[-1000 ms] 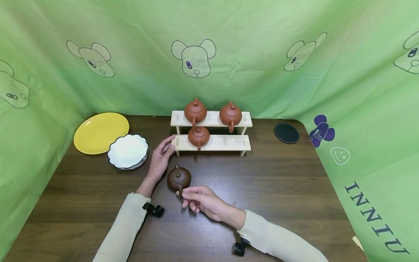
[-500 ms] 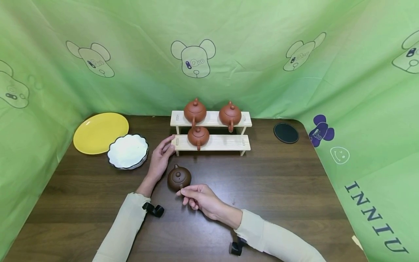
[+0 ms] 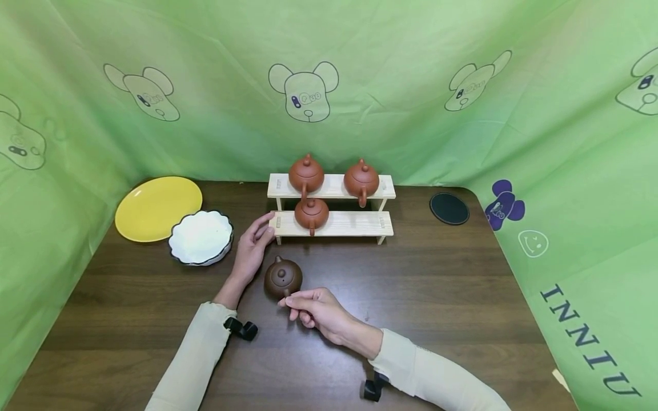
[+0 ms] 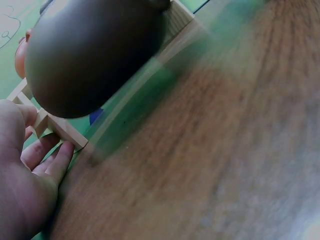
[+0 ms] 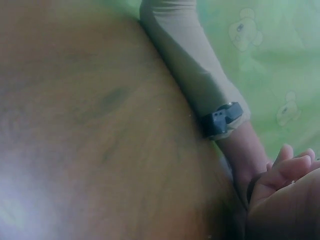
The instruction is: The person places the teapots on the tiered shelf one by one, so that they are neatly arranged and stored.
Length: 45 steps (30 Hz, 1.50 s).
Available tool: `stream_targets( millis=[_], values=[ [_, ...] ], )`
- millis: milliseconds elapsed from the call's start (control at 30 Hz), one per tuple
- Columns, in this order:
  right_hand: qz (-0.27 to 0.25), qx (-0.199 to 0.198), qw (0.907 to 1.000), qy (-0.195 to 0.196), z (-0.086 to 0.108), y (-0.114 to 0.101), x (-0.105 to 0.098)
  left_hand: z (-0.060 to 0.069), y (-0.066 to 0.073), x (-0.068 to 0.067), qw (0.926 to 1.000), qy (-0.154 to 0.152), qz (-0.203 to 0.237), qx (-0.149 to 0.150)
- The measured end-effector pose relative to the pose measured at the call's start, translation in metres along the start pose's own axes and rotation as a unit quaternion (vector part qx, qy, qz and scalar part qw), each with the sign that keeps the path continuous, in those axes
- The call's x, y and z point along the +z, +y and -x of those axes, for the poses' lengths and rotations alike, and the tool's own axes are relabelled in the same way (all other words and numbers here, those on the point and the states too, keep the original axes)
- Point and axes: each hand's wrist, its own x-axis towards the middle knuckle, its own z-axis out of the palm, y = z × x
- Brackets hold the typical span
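My right hand (image 3: pixel 326 314) pinches the handle of a dark brown teapot (image 3: pixel 283 278), whose spout points away from me. In the left wrist view the teapot (image 4: pixel 95 55) looms large and appears raised off the table. The left hand (image 3: pixel 251 251) holds the left end of a two-tier wooden rack (image 3: pixel 360 224), thumb and fingers about its edge. On its lower tier sits a reddish-brown teapot (image 3: pixel 312 213). Two more reddish-brown teapots, a left one (image 3: pixel 306 174) and a right one (image 3: pixel 362 179), stand on the upper tier. In the right wrist view, the right hand (image 5: pixel 287 200) hides most of the teapot.
Left of the rack stand a white scalloped bowl (image 3: pixel 201 237) and a yellow oval plate (image 3: pixel 159 208), the bowl overlapping the plate in view. A black round coaster (image 3: pixel 449 209) lies at the back right of the wooden table (image 3: pixel 437 297). Green cloth (image 3: pixel 401 114) encloses the back and sides.
The dark brown teapot and my right hand have shifted very slightly, the teapot a little to the right and away from me. The left hand and the rack have stayed put.
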Motion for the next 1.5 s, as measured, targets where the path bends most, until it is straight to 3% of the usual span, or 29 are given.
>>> stream_targets(
  millis=[500,1500],
  values=[
    [0.003,-0.031,0.9995,0.009,0.021,-0.02,-0.005,0.0,-0.001,0.0,1.0,0.006,0.004,0.004],
    [-0.014,-0.119,0.9911,0.058,0.052,-0.033,-0.041,-0.001,0.002,0.002,0.9997,0.006,0.021,-0.005]
  ],
)
